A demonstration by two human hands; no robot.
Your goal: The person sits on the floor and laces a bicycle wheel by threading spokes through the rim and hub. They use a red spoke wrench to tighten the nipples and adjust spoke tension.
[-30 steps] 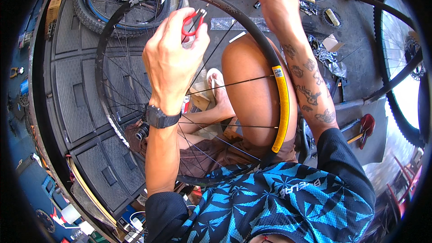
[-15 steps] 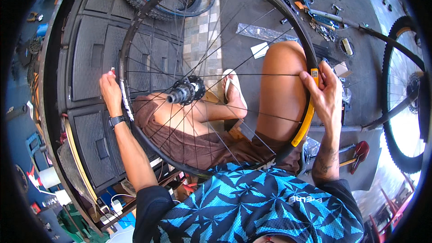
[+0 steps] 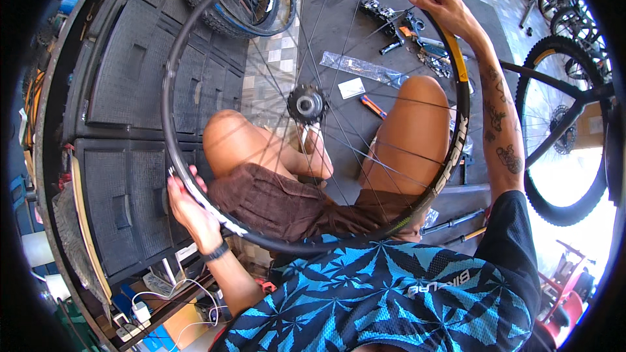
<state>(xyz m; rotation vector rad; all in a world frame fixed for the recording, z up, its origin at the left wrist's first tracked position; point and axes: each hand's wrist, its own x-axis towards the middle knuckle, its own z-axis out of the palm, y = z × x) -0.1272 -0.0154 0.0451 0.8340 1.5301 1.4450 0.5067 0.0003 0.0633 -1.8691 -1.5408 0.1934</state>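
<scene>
A bicycle wheel (image 3: 171, 101) with a black rim and thin dark spokes stands tilted in front of me, above my lap. Its hub (image 3: 306, 105) sits near the middle. No tire is on the rim. My right hand (image 3: 445, 10) grips the rim at the upper right, next to a yellow sticker (image 3: 454, 55). At the lower left my left hand (image 3: 193, 208) is closed round the rim beside a white marking, fingers outside and thumb inside. A small pale tip shows by its fingers; what it is I cannot make out.
Black drawers (image 3: 124, 212) stand close on my left. On a dark mat lie a clear plastic packet (image 3: 358, 67), a white card (image 3: 351, 88), an orange-and-blue tool (image 3: 373, 107) and several bike parts (image 3: 381, 16). A bicycle (image 3: 557, 124) stands at the right.
The wheel has turned clockwise and its hub has swung up and right. My right hand has moved up with the yellow sticker. My left hand has come down onto the rim.
</scene>
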